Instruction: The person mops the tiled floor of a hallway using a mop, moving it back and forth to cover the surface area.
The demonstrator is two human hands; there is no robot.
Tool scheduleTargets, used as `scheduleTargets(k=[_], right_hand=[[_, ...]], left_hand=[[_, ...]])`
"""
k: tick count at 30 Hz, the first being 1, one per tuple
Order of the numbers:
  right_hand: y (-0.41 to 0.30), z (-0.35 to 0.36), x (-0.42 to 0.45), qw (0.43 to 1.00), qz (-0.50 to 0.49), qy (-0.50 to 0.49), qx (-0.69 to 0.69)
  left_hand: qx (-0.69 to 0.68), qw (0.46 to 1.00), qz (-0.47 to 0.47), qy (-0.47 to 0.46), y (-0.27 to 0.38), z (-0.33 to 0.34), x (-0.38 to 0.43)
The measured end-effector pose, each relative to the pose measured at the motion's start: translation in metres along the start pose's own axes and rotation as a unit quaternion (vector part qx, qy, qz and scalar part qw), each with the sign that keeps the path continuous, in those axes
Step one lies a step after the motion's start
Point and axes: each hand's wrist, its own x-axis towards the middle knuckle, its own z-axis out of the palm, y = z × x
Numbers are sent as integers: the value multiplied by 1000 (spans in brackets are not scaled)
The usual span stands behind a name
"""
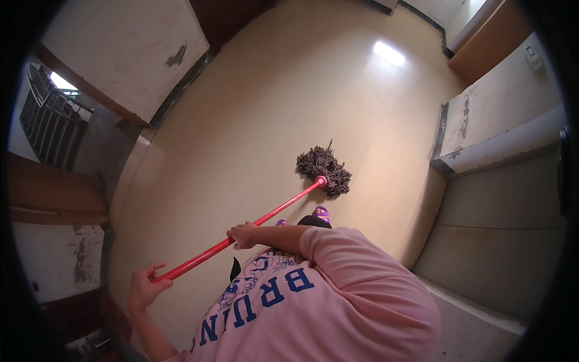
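Observation:
A mop with a red handle [276,211] slants across the picture, its dark grey-brown string head [323,169] resting on the floor ahead of my feet. My right hand [243,235] is wrapped around the handle partway along its length, in front of my body. At the handle's top end, on the left, my left hand [147,286] has its thumb and fingers around the tip in a loose hold. A pink collar [320,181] joins the handle to the strings.
Pale floor tiles [271,117] run ahead between walls with peeling paint. On the left, a doorway [122,149] gives a view of a stair railing [54,122]. At right is a recess [493,235] with a raised edge. My purple sandal [322,214] is close behind the mop head.

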Motion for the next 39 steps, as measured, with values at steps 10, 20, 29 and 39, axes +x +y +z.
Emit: scheduleTargets(k=[10,20,29,39], right_hand=[[50,-6,-26,993,62,104,14],[131,-32,-91,981,174,90,7],[224,-46,-174,950,275,148,-9],[210,-110,-256,853,354,367,114]], left_hand=[[11,998,55,10,60,28,31],[-63,996,22,-58,121,106,63],[-61,995,37,-75,209,209,84],[-97,979,93,-151,301,231,164]])
